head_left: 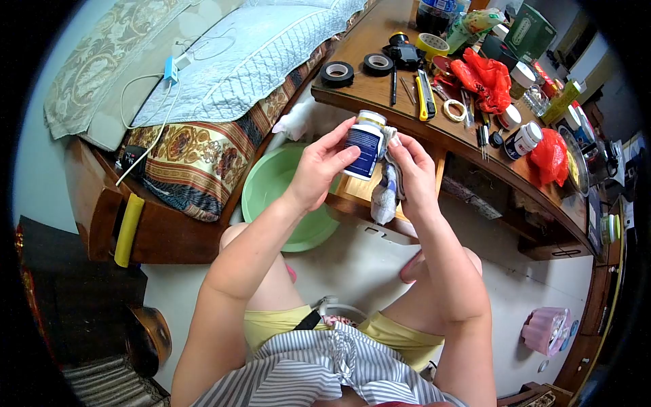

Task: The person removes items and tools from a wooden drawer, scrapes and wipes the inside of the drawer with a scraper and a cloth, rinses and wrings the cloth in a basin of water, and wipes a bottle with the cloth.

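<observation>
A white bottle with a dark blue label (364,150) is held upright, slightly tilted, in front of me. My left hand (324,165) grips its left side, with the thumb across the label. On the bottle's right, my right hand (415,173) pinches a grey and white cloth (385,197) against the upper side near the cap. The cloth's lower end hangs down over an open wooden drawer (356,188). Under my left forearm, a green basin (266,182) stands on the floor, partly hidden by the arm.
The wooden table (366,91) ahead holds black tape rolls (337,74), a yellow utility knife (425,95), a red plastic bag (483,80) and another blue-labelled bottle (524,140). A bed (224,88) stands at the left. A pink bin (546,330) is on the floor at right.
</observation>
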`<state>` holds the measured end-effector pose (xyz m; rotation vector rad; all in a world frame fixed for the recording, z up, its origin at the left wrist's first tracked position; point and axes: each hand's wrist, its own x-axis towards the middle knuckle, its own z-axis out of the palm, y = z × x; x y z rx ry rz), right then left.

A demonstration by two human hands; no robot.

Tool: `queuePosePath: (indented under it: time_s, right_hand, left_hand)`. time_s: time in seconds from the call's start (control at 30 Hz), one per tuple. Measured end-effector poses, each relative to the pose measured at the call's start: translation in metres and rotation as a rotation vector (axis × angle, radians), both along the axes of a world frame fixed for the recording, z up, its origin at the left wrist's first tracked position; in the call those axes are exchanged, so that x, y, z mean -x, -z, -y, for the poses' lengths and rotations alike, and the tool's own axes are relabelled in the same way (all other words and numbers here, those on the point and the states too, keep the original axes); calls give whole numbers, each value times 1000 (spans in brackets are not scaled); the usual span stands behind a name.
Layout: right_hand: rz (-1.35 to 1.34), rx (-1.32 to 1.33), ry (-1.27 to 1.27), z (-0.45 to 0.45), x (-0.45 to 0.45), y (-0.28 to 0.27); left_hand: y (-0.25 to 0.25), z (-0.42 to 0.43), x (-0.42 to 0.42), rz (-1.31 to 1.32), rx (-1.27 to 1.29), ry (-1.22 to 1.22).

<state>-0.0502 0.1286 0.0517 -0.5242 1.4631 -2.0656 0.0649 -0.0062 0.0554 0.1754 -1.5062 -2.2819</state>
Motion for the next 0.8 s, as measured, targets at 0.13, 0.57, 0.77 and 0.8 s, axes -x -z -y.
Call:
queuePosePath:
  time_s: [0.13,0.57,0.77,0.8]
  right_hand:
    - [19,-13,-13,0,-5,-4]
    - [-26,-25,4,2,0,0]
    - [3,-19,11,4,2,3]
    - [10,-21,10,4,1,3]
  left_hand:
    - [6,-2,1,-36,201,-110]
    - [-8,-2,-4,-58,87,115]
    - [-4,-4,-2,-26,440,-23]
    - [-3,-4,-3,-26,485,-38]
